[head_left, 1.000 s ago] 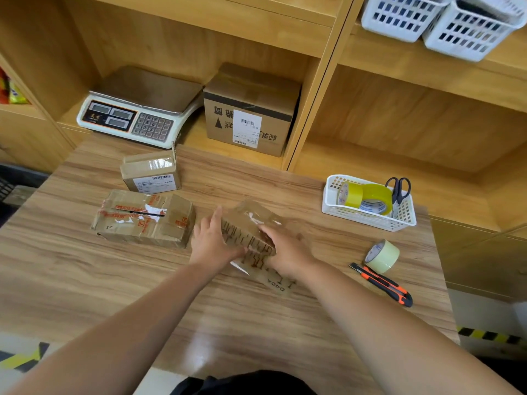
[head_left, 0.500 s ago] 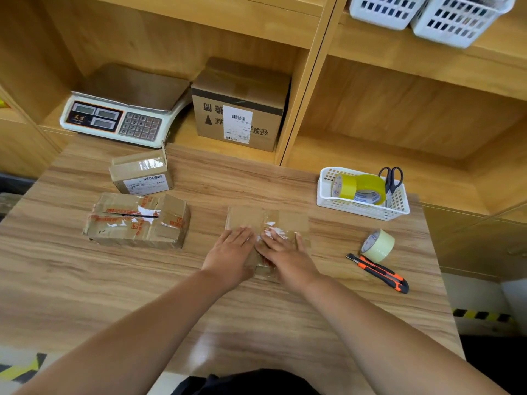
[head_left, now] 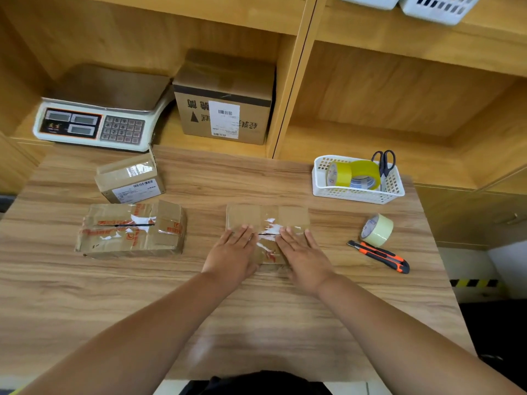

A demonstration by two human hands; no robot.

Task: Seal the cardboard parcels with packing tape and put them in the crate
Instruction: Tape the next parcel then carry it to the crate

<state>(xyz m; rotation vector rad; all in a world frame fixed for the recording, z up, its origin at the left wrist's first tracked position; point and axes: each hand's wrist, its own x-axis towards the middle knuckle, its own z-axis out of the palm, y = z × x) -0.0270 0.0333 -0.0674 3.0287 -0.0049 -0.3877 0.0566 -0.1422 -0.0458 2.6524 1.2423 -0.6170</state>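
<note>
Bottom of the frame: two bare forearms reaching up over the wood-grain counter [head_left: 256, 323]. Just below centre, the left hand [head_left: 232, 252] and right hand [head_left: 305, 255] lie flat side by side on the middle parcel [head_left: 266, 216]. Fingers are straight and slightly spread, palms pressing its top, gripping nothing.

That parcel is a low brown cardboard box, shiny with clear tape, with white torn patches. There's a bit of red print near the front edge that I can't read. A thin dark seam shows between the fingertips.

To its right is an orange-and-black utility knife [head_left: 379, 256], with a pale tape roll [head_left: 377, 230] standing on edge just beside its far end. Left of centre sits a second parcel [head_left: 131, 229], bigger and crumpled, with red-printed tape that's too blurry to read.

Behind that is a small parcel [head_left: 129, 181] with a white barcode label, text too tiny to read. At right middle, a white basket [head_left: 356, 196] holds yellow tape rolls [head_left: 353, 172] and black scissors [head_left: 385, 161].

On the shelf, upper left, there's a scale [head_left: 94, 121] with a number keypad. Beside it is a carton [head_left: 225, 81] with black characters, apparently upside down, and a white barcode label.
</note>
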